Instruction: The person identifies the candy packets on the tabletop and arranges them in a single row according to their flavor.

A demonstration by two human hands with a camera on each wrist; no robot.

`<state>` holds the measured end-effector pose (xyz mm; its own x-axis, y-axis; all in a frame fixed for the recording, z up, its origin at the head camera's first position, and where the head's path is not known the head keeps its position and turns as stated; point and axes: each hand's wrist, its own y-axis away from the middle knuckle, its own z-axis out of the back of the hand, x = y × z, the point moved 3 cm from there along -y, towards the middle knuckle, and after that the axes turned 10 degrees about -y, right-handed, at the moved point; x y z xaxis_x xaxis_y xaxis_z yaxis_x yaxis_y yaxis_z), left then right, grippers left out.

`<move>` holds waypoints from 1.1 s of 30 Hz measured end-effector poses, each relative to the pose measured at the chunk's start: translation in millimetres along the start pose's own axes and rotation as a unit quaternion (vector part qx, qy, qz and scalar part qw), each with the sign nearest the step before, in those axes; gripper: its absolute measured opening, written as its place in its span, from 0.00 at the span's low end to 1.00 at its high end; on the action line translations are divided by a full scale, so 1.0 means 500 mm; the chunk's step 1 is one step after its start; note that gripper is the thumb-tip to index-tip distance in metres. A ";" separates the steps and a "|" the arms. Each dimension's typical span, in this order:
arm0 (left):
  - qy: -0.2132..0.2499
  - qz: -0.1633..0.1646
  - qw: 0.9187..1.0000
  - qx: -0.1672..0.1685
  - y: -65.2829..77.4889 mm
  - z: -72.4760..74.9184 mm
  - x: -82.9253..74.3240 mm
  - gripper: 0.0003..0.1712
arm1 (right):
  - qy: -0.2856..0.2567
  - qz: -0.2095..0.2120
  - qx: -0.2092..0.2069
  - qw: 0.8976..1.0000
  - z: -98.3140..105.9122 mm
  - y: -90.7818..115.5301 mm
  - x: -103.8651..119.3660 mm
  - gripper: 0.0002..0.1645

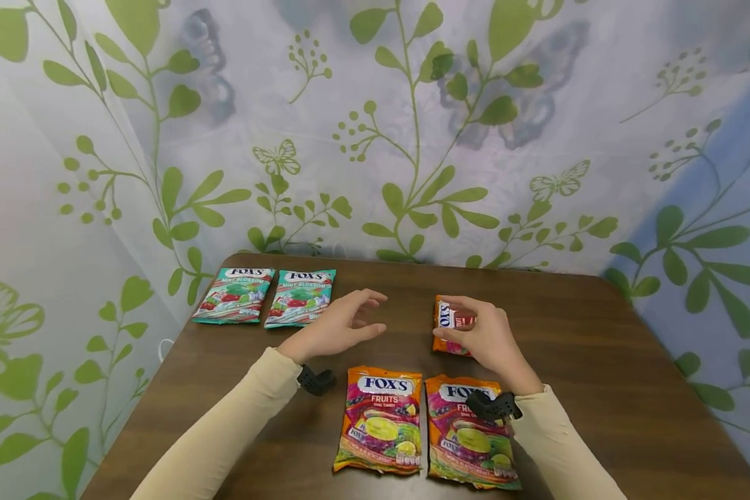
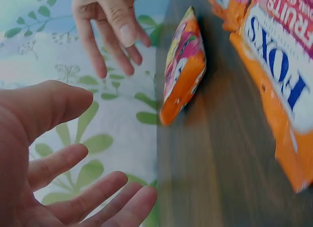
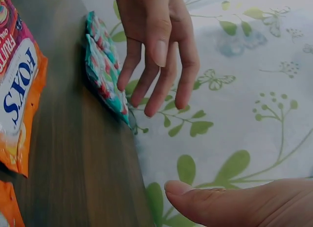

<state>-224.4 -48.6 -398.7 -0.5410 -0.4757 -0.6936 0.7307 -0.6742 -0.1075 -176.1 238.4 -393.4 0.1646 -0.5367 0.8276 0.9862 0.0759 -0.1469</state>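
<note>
Both hands are held above the table with fingers spread and relaxed. My left hand hovers right of two teal mint candy bags, its thumb apart from the fingers. The right hand overlaps an orange Fox's candy bag in the head view and partly hides it. In the left wrist view that candy bag lies on the table, with a gap between it and the fingers of the right hand. The right wrist view shows the left hand with nothing in it.
Two larger orange fruit candy bags lie side by side at the table's near edge, below the forearms. The brown wooden table ends at the back against a leaf-patterned curtain. Each wrist wears a black strap.
</note>
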 end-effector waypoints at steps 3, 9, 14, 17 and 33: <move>0.001 -0.016 1.000 0.007 -0.009 -0.018 -0.014 0.32 | 0.011 -0.005 -0.009 1.000 0.022 0.008 -0.005 0.39; 0.008 -0.023 1.000 0.018 -0.025 -0.051 -0.027 0.32 | 0.032 -0.017 -0.012 0.999 0.053 0.018 -0.018 0.38; 0.017 -0.023 0.999 0.029 -0.036 -0.075 -0.041 0.32 | 0.037 -0.024 -0.009 0.999 0.071 0.026 -0.032 0.36; 0.020 -0.022 0.999 0.035 -0.043 -0.088 -0.048 0.33 | 0.033 -0.035 -0.006 0.999 0.082 0.033 -0.041 0.36; -0.015 0.009 0.997 0.069 -0.110 -0.144 -0.039 0.36 | 0.034 -0.074 -0.017 0.997 0.115 0.057 -0.111 0.40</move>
<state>-223.9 38.3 -430.4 -0.5412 -0.5041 -0.6730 0.6772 -0.7358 0.0065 -156.3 318.7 -412.1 0.0151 -0.5957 0.8031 0.9983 -0.0364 -0.0457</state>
